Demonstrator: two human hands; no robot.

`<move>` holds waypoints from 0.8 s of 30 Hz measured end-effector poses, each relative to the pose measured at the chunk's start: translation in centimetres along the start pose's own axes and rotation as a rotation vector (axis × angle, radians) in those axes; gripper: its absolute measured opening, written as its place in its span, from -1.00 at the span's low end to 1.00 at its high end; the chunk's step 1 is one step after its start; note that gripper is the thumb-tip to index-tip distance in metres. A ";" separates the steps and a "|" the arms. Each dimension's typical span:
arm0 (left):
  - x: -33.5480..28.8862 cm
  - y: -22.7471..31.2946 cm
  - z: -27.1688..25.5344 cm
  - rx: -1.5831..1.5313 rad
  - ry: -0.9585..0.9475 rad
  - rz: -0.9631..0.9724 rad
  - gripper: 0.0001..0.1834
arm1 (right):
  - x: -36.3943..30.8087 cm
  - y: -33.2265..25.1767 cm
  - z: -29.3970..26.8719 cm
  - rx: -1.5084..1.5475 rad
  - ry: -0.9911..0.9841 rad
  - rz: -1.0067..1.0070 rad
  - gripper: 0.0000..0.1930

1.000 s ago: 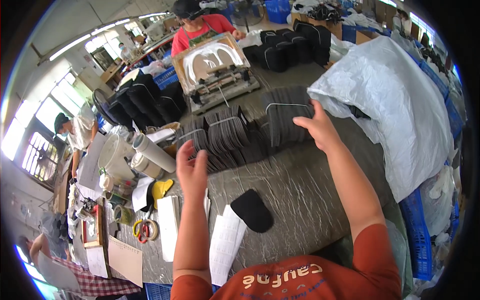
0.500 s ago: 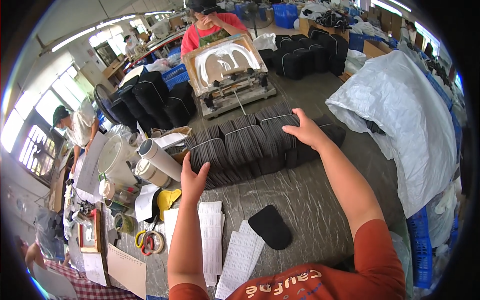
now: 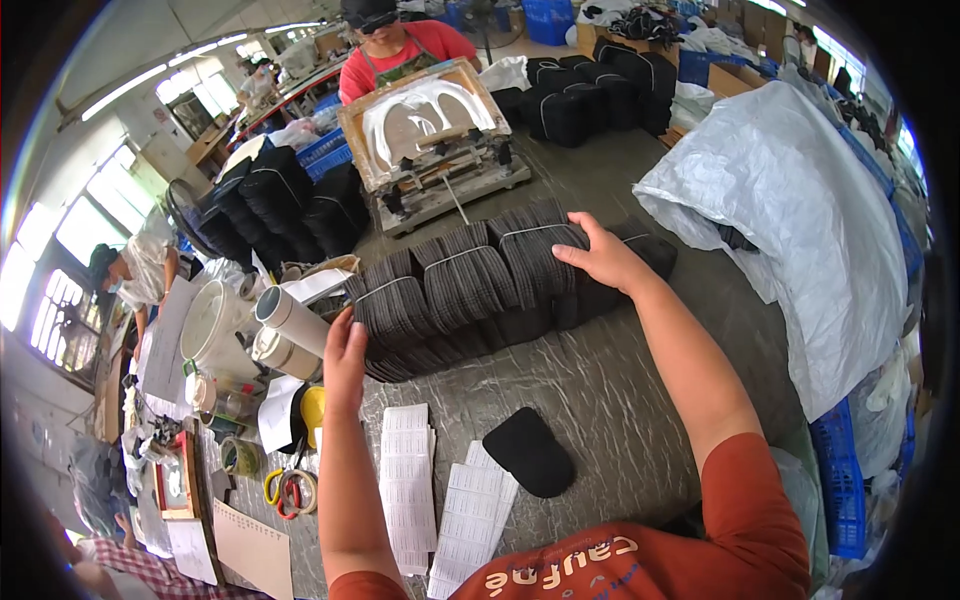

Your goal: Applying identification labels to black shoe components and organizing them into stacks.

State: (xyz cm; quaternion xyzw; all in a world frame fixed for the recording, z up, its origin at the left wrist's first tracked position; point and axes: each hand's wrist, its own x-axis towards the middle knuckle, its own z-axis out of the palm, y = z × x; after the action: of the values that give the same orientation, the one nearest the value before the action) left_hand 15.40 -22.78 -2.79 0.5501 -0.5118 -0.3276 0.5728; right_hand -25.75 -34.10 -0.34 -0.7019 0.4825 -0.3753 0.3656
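A row of tied bundles of black fabric pieces (image 3: 465,285) lies across the table in front of me, bound with pale string. At its left end, my left hand (image 3: 345,358) presses against the side, thumb raised and fingers partly hidden behind the bundles. My right hand (image 3: 605,255) grips the right end from above, its fingers over the far edge and its thumb on top. Closer to me lies a single rounded black fabric piece (image 3: 530,452). Strips of printed paper labels (image 3: 408,490) lie to its left.
Beyond the bundles stands a screen-printing frame (image 3: 425,125), with a person in red behind it. More black bundles (image 3: 600,100) stand at the back. A white plastic sack (image 3: 780,230) is at the right. Cups, a white bucket (image 3: 222,325) and scissors (image 3: 285,490) crowd the left.
My left hand has shifted outward to the left end of the bundles, while my right hand keeps its place on them. The person opposite has lowered a hand from the face.
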 end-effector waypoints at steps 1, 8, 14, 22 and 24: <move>0.3 0.0 -0.4 -0.039 0.032 -0.079 -0.45 | -0.1 0.0 -0.5 -0.003 0.006 0.010 -0.18; 0.8 -0.6 0.9 -0.226 0.008 -0.338 -0.27 | -0.3 1.6 -1.0 0.002 -0.025 0.025 -0.12; 0.5 -1.2 -0.8 -0.220 -0.158 -0.290 -0.27 | -0.2 1.1 -0.7 0.036 -0.077 0.028 -0.15; 1.0 -1.5 0.9 -0.287 -0.087 -0.319 -0.37 | -1.1 1.8 -0.9 -0.127 0.050 0.043 -0.15; 0.5 -0.7 1.1 -0.160 0.054 -0.436 -0.36 | -0.9 2.9 -0.1 -0.089 0.085 0.011 -0.17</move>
State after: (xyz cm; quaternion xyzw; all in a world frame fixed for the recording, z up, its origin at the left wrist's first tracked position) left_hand 14.61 -23.66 -3.52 0.6092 -0.3376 -0.4683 0.5437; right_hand -27.26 -34.00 -2.96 -0.6982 0.5175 -0.3811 0.3152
